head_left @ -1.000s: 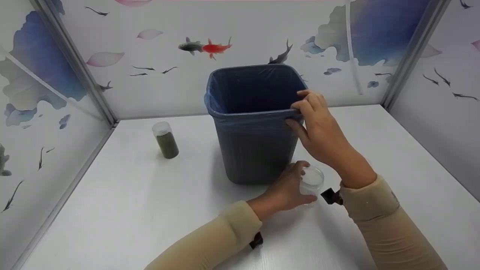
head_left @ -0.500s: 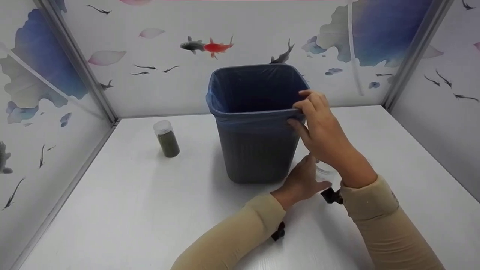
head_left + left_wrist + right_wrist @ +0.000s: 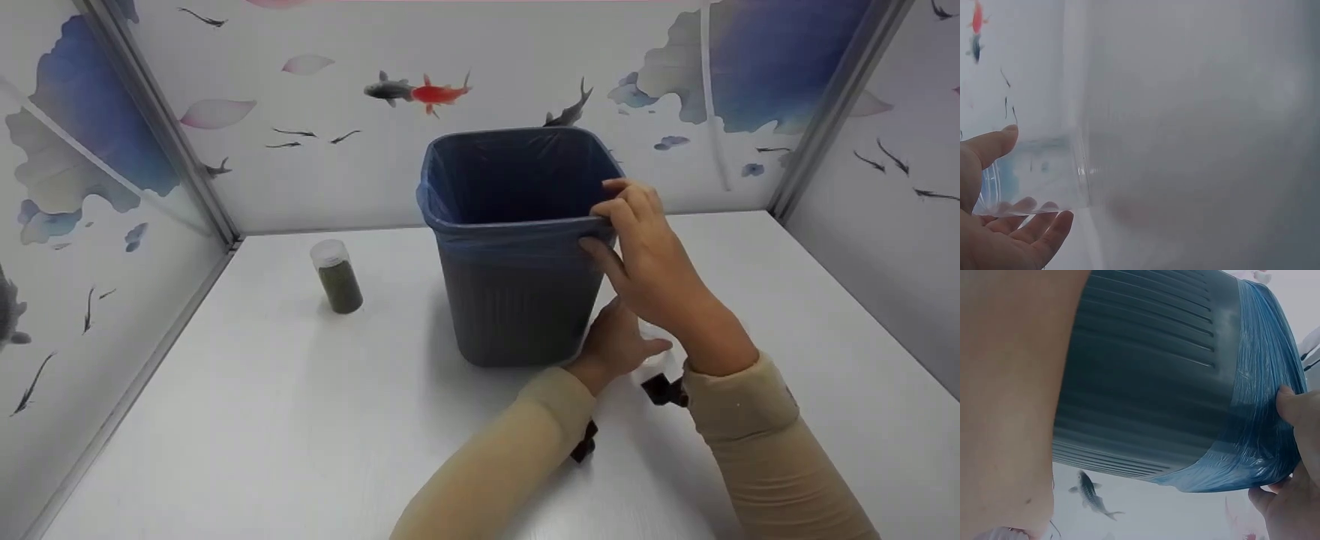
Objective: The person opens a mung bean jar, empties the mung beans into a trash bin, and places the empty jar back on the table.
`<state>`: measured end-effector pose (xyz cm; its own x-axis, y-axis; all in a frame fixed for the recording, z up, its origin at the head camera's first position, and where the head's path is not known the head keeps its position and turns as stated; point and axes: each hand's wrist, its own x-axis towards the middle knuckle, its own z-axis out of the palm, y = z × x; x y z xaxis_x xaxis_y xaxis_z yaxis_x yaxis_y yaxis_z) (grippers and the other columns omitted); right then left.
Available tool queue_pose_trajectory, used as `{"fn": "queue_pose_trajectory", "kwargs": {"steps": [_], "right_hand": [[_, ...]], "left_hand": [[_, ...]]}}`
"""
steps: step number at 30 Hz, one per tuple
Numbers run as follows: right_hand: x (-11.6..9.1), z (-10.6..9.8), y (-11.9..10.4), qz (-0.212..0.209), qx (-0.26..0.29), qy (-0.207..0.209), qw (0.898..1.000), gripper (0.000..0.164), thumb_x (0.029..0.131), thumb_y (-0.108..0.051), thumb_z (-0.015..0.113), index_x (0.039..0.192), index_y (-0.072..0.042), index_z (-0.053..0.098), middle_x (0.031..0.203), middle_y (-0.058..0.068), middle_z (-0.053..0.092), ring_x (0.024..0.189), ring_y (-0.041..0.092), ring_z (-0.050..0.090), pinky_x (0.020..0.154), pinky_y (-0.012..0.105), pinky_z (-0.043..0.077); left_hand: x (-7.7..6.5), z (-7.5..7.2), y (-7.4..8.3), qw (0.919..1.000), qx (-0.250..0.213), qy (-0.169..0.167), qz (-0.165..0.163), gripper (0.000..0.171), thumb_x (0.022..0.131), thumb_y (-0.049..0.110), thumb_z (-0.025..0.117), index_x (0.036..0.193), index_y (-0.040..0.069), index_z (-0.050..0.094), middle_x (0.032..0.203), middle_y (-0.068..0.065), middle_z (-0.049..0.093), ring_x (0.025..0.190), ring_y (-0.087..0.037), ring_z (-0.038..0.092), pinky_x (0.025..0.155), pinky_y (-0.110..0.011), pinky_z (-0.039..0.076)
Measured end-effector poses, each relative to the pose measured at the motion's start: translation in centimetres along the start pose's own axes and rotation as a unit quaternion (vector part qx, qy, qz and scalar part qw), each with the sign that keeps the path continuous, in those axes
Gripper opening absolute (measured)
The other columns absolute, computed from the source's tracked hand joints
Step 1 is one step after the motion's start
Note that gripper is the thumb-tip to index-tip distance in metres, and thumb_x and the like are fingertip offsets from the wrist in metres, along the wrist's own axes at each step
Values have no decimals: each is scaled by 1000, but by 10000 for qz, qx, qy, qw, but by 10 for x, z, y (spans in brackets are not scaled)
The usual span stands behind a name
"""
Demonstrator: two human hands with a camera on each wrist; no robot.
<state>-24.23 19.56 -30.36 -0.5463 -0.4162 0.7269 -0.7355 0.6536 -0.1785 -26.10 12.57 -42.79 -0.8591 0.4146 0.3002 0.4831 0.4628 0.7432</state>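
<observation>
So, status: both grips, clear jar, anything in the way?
Left grip round clear jar, jar upright. Right grip holds bin rim. Right forearm partly blocks head view of jar.

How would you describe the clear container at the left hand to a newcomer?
On the white table stands a grey bin. Right of its base in the head view, the left hand holds the clear container. Unlike the jar on the bin's other side, it shows no green contents.
</observation>
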Motion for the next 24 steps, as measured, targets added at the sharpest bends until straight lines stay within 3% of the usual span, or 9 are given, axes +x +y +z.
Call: {"fn": "queue_pose_trajectory", "kwargs": {"steps": [6, 15, 24], "right_hand": [[-1, 0, 1, -9, 11, -13, 10000, 26, 109, -15, 64, 127, 0, 54, 134, 24, 52, 149, 35, 38, 114, 58, 41], [-1, 4, 0, -127, 78, 282, 9995, 24, 106, -13, 67, 122, 1, 56, 129, 24, 54, 147, 36, 42, 114, 58, 41], [-1, 5, -1, -4, 22, 324, 9995, 24, 107, -14, 66, 123, 1, 56, 135, 25, 53, 147, 36, 42, 115, 58, 41]], "left_hand": [[4, 4, -2, 9993, 146, 205, 280, 73, 88, 12, 90, 149, 6, 50, 143, -5, 62, 133, -10, 57, 107, -14, 42], [2, -3, 1, 9999, 141, -6, 72, 66, 87, 8, 88, 145, 6, 56, 139, -4, 64, 126, -9, 61, 102, -14, 45], [4, -2, 1, 9998, 51, -71, 184, 61, 85, 5, 86, 140, 5, 60, 135, -4, 66, 123, -9, 60, 102, -15, 44]]}}
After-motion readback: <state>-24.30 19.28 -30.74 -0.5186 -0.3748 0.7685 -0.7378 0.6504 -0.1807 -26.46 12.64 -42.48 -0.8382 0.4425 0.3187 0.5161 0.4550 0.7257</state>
